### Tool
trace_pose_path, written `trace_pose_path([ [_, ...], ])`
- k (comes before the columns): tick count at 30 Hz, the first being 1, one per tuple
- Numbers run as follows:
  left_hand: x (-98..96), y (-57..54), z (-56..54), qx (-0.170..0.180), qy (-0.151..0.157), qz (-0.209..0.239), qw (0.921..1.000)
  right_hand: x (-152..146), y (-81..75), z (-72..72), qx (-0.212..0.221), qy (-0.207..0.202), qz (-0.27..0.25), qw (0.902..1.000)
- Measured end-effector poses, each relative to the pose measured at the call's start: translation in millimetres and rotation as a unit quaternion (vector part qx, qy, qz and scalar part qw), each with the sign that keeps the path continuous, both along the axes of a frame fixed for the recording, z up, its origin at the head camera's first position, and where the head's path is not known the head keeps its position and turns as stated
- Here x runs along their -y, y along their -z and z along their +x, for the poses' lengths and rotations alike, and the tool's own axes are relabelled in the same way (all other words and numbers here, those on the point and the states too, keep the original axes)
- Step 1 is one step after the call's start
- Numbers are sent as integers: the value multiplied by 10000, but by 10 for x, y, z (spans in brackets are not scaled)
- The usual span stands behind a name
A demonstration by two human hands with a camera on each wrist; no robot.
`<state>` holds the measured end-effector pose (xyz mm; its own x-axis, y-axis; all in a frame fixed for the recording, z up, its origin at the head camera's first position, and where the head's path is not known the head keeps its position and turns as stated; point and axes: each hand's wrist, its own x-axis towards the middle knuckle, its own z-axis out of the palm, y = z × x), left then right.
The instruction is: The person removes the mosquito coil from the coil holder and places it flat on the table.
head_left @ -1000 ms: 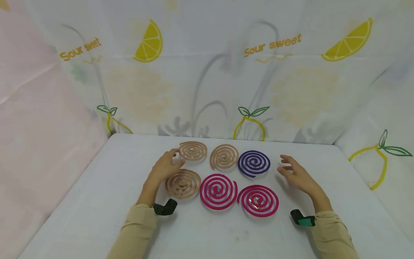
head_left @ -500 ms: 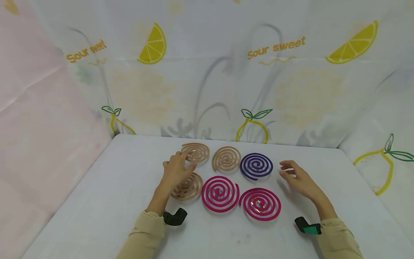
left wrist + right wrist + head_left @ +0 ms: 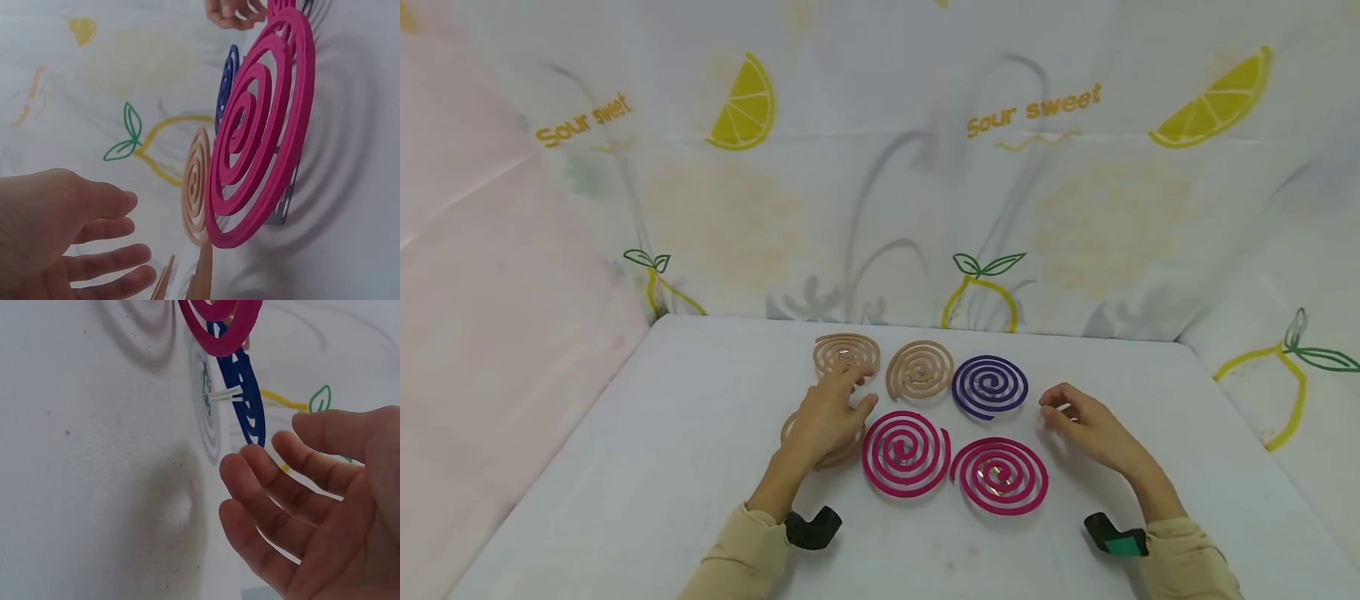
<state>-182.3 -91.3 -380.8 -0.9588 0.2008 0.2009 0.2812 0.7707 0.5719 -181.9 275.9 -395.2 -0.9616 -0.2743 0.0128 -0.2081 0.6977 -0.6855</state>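
My left hand (image 3: 829,417) hovers with spread, relaxed fingers over the front-left tan mosquito coil (image 3: 844,456), hiding most of it. Its fingertips overlap the near rim of the back-left tan coil (image 3: 827,353) in the head view. In the left wrist view nothing lies between its fingers. To the right of the dark blue coil (image 3: 990,384), my right hand (image 3: 1090,427) is held above the table, fingers loosely bent and holding nothing. A third tan coil (image 3: 920,369) stands between the blue and back-left ones. Two magenta coils, one central (image 3: 904,454) and one farther right (image 3: 1002,476), are in front.
The coils sit raised on small metal stands (image 3: 225,395) above the white tabletop (image 3: 625,467). Behind the table hangs a lemon-printed cloth (image 3: 850,167). A black wrist device (image 3: 814,528) projects beside the left sleeve, another (image 3: 1116,536) beside the right.
My left hand has moved rightward and slightly nearer, from beside the back-left tan coil to over the front-left one. The right hand has shifted only slightly. The coils stay in place.
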Motion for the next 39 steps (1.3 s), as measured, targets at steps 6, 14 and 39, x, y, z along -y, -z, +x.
trace_pose_path([
  [6,-57,6,38,77,503,194,9985,5,-87,27,518,-873,-7,9948],
  [14,-244,-9,65,-161,1712,83,9851,-21,-128,143,1522,-1420,278,9777],
  [39,-847,-103,-70,165,3092,-662,9486,129,-129,240,1813,-1755,448,9666],
])
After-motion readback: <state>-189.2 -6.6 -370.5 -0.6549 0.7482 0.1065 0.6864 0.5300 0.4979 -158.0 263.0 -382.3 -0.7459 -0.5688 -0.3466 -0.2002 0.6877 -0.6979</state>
